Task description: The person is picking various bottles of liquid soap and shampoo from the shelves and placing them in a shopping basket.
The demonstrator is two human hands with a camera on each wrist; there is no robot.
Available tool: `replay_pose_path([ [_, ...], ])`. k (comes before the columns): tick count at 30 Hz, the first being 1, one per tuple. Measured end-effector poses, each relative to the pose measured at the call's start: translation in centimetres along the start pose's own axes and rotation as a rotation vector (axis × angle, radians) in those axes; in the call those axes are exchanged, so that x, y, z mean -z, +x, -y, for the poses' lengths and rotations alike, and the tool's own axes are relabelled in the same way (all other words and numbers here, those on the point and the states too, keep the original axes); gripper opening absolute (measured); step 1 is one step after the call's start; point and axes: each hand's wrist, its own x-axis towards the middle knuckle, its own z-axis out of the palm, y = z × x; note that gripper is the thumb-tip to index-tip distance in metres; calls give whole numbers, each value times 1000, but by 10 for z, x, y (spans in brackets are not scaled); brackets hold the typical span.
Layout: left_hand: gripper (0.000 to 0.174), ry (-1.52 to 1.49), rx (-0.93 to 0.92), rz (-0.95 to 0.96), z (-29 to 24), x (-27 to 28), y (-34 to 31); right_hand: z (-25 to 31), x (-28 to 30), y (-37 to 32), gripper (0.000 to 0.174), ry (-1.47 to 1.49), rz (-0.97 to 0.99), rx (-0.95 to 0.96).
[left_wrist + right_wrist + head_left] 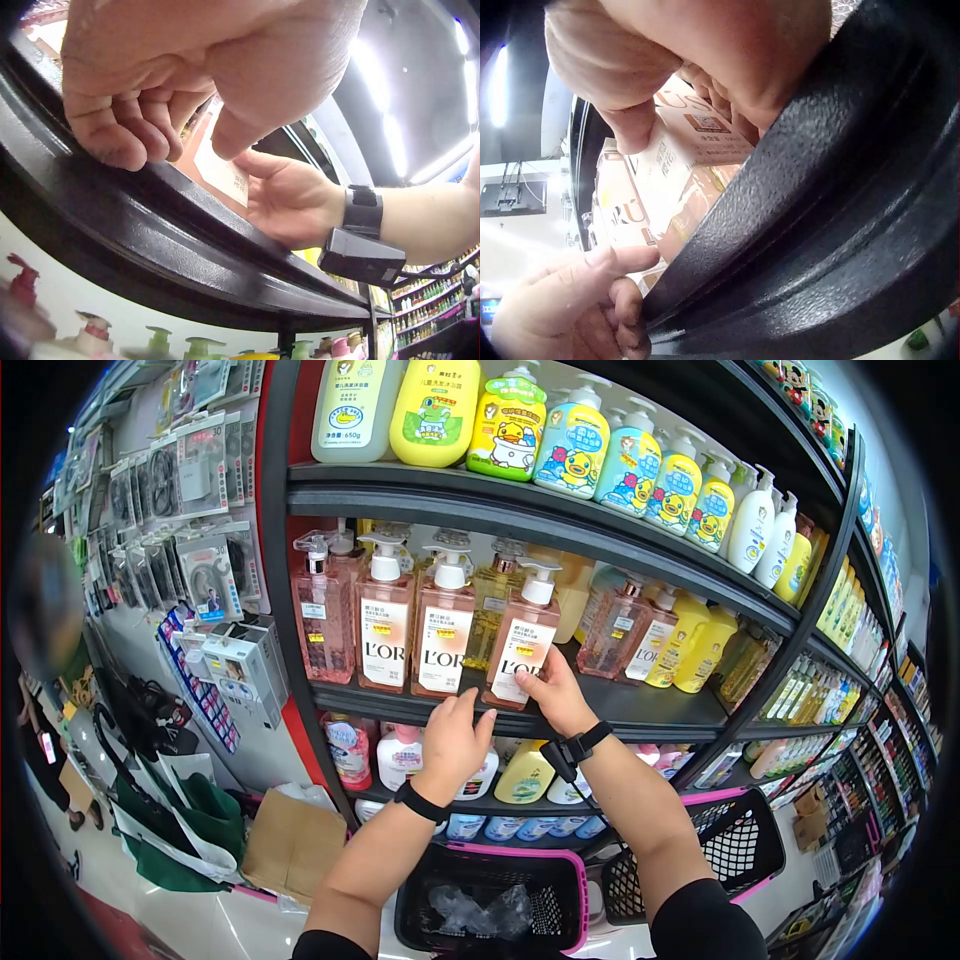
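Pump bottle [522, 645], pink with a white pump and an "L'OR" label, is at the near edge of the middle shelf [650, 705], right of two matching bottles [443, 630] [384, 625]. It looks slightly tilted, though lens distortion makes that hard to confirm.

Right hand [560, 695] grips it low: thumb across the label, other fingers round the right side. Left hand [455, 740] is at the shelf lip, fingers loosely bent and holding nothing, thumb just beside the bottle's lower left corner. Contact there: can't tell.

Main risk is tipping. Grip is low, so a bump on the pump head could swing the top; smooth plastic could also slip under the thumb. Base is near the lip; can't tell if it overhangs. A slip toward the near side means a drop toward the black basket [583, 890] below.

Second risk: sideways contact. Matching bottle on the left is close, so a leftward swing could knock it. Wrist unit [558, 762] could snag the shelf edge if the arm drops.
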Motion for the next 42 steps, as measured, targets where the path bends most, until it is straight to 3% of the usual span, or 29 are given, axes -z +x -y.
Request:
replay_pose_path([
  [5,41,17,-120,-89,16,-7,-6,-13,-18,8,61,-48,-28,128],
  [8,37,12,-184,-170,30,-16,-2,-18,-14,12,58,-143,16,68],
  [11,35,38,-210,-200,32,-22,-7,-33,-13,14,55,-354,-38,163],
  [18,47,-31,-178,-115,30,-21,-11,-16,-20,7,58,-486,-106,174],
  [21,62,-70,-187,-42,27,-18,-22,-18,-24,1,67,-500,-208,207],
  [25,59,-110,-119,23,43,-22,-55,-13,-30,-29,77,-566,-362,310],
  [28,53,-136,-28,90,62,-44,-129,-5,-31,-86,70,-585,-336,365],
  [29,49,-57,46,233,71,-51,-158,-15,-31,-106,67,-582,-356,397],
  [32,31,21,198,615,94,-84,-268,-37,-21,-179,59,-491,-293,213],
  [33,20,5,52,557,125,-98,-336,-53,-18,-212,52,-445,-255,142],
  [34,19,73,158,850,140,-89,-371,-55,-11,-240,46,-266,-186,10],
  [35,22,166,134,1068,177,-88,-420,-67,0,-268,44,-260,-128,-66],
  [36,25,57,332,1141,176,-76,-463,-77,14,-303,44,-257,-45,-132],
  [37,27,212,126,1132,258,-71,-551,-89,28,-326,40,-271,-2,-153],
  [38,27,222,235,1107,243,-51,-561,-87,46,-347,36,-245,0,-197],
  [40,26,448,356,1315,225,-13,-593,-74,91,-387,31,-219,-29,-269],
  [42,26,542,408,1391,199,-2,-602,-64,140,-417,30,-216,-125,-286],
])
